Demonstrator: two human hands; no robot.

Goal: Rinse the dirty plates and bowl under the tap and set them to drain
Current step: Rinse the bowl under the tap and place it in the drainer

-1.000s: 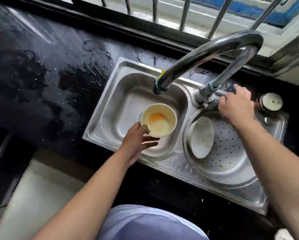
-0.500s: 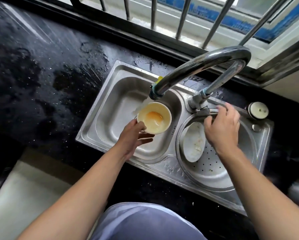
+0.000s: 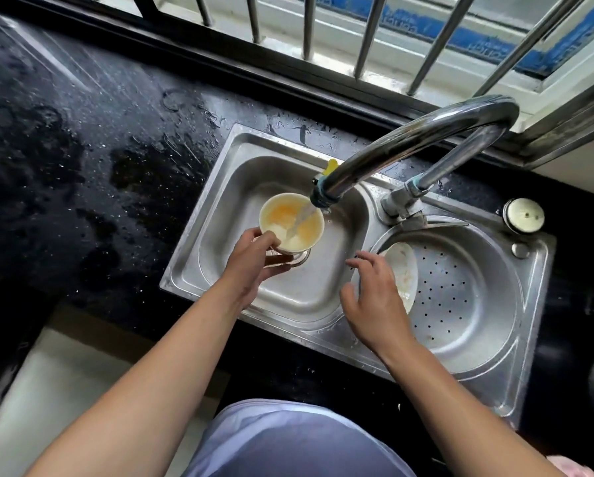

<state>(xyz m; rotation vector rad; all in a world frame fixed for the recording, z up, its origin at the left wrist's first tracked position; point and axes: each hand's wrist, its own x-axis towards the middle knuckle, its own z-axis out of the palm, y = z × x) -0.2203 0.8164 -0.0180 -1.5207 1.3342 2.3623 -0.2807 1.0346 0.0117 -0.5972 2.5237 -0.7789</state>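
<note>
A cream bowl (image 3: 290, 222) with orange residue sits under the tap spout (image 3: 321, 196), and a stream of water runs into it. My left hand (image 3: 254, 261) grips the bowl by its near rim, over the left sink basin (image 3: 220, 215). A dirty white plate (image 3: 404, 273) leans on edge against the left wall of the round perforated drain basin (image 3: 467, 294). My right hand (image 3: 374, 301) hovers with spread fingers over the divider between the basins, just left of the plate, holding nothing.
The curved chrome tap (image 3: 426, 132) arches over the sink from its base (image 3: 400, 201). A round capped fitting (image 3: 523, 215) sits at the sink's back right. Wet black countertop (image 3: 82, 149) spreads to the left. Window bars (image 3: 368, 36) run behind.
Water now flows from the spout into the bowl. My right hand has left the tap base and come down and left, beside the plate. The left hand has kept hold of the bowl.
</note>
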